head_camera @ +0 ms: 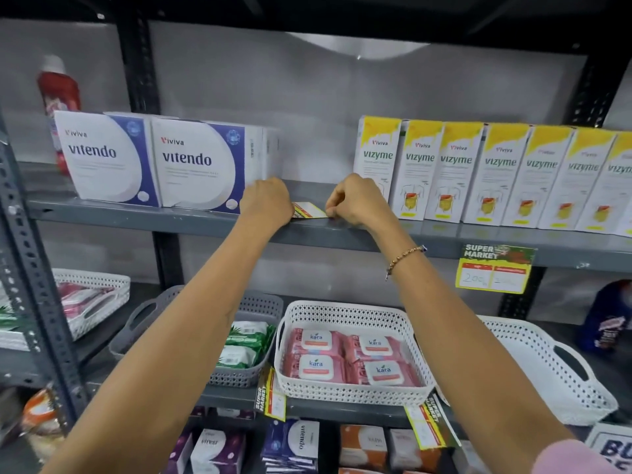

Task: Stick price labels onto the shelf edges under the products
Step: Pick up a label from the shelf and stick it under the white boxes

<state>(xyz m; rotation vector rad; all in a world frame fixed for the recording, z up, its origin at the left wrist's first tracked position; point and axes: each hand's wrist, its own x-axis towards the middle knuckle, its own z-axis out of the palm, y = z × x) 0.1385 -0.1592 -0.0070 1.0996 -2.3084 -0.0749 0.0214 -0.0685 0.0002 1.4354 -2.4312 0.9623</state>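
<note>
A yellow and white price label [310, 210] lies flat on top of the grey shelf [136, 217], near its front edge, in the gap between the vitendo boxes [191, 165] and the vizyme boxes [455, 172]. My left hand [266, 201] pinches the label's left end with curled fingers. My right hand [359, 200] pinches its right end. Both hands rest on the shelf top. A second label [494, 270], yellow with a dark "SUPER MARKET" header, hangs from the shelf edge under the vizyme boxes.
On the shelf below stand a white basket [352, 309] of pink kara packs, a grey basket [246, 374] of green packs and another white basket [547, 364]. More labels [272, 395] hang from that shelf's edge. A red bottle [58, 87] stands at the far left.
</note>
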